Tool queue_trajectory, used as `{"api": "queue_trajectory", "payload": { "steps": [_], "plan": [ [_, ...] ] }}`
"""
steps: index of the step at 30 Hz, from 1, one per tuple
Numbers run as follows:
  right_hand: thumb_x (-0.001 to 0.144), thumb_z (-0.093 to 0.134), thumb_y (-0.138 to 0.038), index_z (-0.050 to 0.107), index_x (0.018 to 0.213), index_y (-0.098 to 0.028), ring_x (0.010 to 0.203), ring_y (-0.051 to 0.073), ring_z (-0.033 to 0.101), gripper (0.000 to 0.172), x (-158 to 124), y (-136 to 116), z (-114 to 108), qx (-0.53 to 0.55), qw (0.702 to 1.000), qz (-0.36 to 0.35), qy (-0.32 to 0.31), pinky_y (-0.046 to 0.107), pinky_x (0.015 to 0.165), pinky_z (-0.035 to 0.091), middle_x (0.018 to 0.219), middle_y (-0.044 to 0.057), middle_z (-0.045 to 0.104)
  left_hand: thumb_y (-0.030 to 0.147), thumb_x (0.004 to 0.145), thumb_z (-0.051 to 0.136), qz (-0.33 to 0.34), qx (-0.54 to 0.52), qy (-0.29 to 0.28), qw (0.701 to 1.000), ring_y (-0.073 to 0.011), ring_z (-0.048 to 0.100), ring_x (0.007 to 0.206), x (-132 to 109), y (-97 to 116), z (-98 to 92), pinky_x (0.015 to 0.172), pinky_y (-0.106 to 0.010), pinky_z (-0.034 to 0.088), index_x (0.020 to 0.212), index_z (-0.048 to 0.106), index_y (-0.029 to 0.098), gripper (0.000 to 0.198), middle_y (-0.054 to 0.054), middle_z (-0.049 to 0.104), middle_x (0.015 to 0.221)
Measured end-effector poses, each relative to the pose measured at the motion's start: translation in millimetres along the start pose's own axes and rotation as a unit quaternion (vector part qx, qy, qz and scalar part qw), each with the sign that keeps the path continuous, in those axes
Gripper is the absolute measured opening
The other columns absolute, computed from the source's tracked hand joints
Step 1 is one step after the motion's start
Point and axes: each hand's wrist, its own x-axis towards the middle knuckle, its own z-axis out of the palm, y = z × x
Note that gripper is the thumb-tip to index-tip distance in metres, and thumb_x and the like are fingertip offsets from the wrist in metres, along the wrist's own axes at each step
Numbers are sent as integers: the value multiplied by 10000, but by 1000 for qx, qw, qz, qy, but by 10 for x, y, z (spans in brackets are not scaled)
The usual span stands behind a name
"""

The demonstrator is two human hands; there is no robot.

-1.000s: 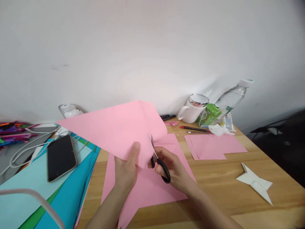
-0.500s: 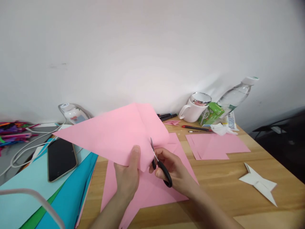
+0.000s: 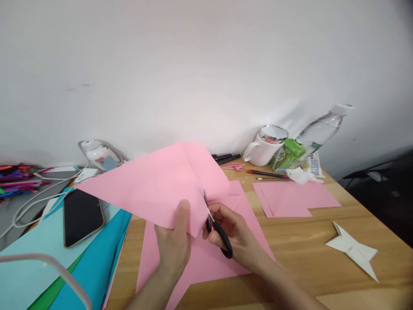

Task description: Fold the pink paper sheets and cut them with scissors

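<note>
A large pink paper sheet (image 3: 151, 185), with a crease near its right part, is held up above the table. My left hand (image 3: 176, 241) pinches its lower edge, thumb on top and fingers hidden beneath. In my right hand (image 3: 237, 232) are black-handled scissors (image 3: 222, 241), their blades at a cut in the paper's right side. The paper right of the blades curls up. Beneath both hands lies more pink paper (image 3: 222, 262) on the wooden table.
Left: coloured sheets (image 3: 97, 258), a phone (image 3: 83, 217), a white bottle (image 3: 101, 154) and cables. Behind and right: a mug (image 3: 263, 148), a green carton (image 3: 287, 155), a tilted water bottle (image 3: 321, 129), pens (image 3: 267, 173), pink pieces (image 3: 293, 200) and a white folded paper star (image 3: 353, 249).
The scissors' handles look slightly closer together. Both hands and the held paper stay nearly in place, while the whole view shifts a little.
</note>
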Motion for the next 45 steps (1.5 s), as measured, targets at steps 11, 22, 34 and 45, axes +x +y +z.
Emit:
{"api": "queue_trajectory", "payload": {
  "steps": [11,22,34,45],
  "plan": [
    [715,756,-357,540,876,-181,682,95,497,322,-17,30,33,33,999,0,8,217,651,405,747,-15,538,378,705,728,-24,-22,2,999,-191,651,864,-8,-18,2,719,-270,535,1100,657,187,444,-59,709,963],
    [733,720,-443,523,866,-179,652,89,469,355,-15,56,49,39,999,-1,8,221,618,374,735,-23,501,380,701,733,-22,-19,1,1000,-195,650,925,-24,0,-5,782,-268,530,1141,638,191,488,-57,709,982],
    [739,724,-408,510,855,-181,649,95,444,332,-41,102,37,25,1000,1,15,219,589,345,728,-25,494,388,718,716,-18,-7,3,1000,-230,633,985,-20,-11,-9,837,-338,521,1138,633,184,475,-85,683,1074],
    [712,702,-522,513,826,-191,599,108,421,398,-15,93,52,-1,1000,3,29,240,544,319,689,-18,492,381,697,734,-32,-18,8,999,-218,636,970,-34,21,3,801,-303,526,1150,624,202,499,-61,700,1025]
  ]
}}
